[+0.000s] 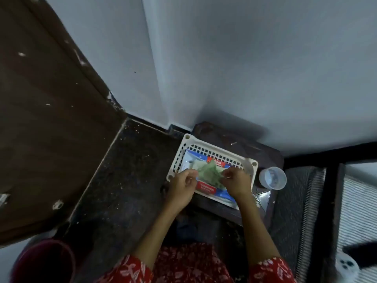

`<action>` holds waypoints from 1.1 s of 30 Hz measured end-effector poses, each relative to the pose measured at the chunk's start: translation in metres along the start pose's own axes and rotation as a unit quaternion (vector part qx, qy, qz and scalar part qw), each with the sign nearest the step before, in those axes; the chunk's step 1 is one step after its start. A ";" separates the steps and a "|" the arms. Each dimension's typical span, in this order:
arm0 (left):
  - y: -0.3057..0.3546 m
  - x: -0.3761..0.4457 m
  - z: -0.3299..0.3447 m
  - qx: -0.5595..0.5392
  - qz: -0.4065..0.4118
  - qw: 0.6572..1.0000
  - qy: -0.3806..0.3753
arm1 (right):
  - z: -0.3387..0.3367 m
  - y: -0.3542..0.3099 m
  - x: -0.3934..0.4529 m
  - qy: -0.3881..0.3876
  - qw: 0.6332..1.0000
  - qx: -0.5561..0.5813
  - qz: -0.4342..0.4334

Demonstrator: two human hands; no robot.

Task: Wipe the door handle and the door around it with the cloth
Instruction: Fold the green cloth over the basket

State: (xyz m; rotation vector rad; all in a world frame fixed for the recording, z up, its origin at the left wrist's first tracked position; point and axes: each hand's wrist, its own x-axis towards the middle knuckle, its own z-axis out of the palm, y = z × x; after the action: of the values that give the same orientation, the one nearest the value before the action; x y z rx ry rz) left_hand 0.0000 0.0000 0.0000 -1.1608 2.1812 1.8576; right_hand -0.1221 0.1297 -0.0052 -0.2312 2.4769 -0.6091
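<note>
Head view, looking down: pale green cloth (208, 173) held over the white basket (252, 167), pinched at its left edge by the left hand (182, 185) and at its right edge by the right hand (236, 183), both clenched on the fabric. Under the cloth, inside the basket, a blue and red packet (206, 188). Just right of the basket, a clear plastic cup (272, 178). Well left of the basket, the dark brown door (40, 119). Near the basket's lower left, across the dark floor, a maroon bucket (43, 262).
</note>
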 end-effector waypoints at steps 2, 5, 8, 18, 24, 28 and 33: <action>0.000 0.009 0.011 0.036 0.011 0.999 -0.016 | 0.004 0.007 0.002 -0.040 0.998 -0.029 0.035; 0.004 0.018 0.027 0.076 0.014 0.995 -0.063 | 0.012 0.015 0.001 -0.049 0.997 -0.035 0.037; 0.003 0.026 0.036 0.117 0.016 0.990 -0.082 | 0.014 0.019 0.000 -0.004 1.000 -0.022 0.012; -0.001 0.029 0.038 0.132 0.022 0.991 0.013 | 0.016 0.014 -0.013 0.100 0.962 0.254 0.010; 0.020 0.029 0.036 -0.078 -0.130 0.988 0.040 | 0.005 0.004 -0.008 0.105 0.891 0.436 0.063; 0.034 0.027 0.032 -0.162 -0.179 0.969 -0.053 | -0.009 -0.009 -0.009 0.067 0.867 0.489 0.071; 0.043 0.019 0.015 -0.236 -0.112 0.958 -0.114 | -0.031 -0.034 -0.017 -0.084 0.822 0.557 0.079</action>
State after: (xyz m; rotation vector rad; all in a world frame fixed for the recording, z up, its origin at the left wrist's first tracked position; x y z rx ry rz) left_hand -0.0440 0.0034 0.0223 -1.1228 1.4601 2.3358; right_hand -0.1248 0.1160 0.0425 0.3644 1.5779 -1.7202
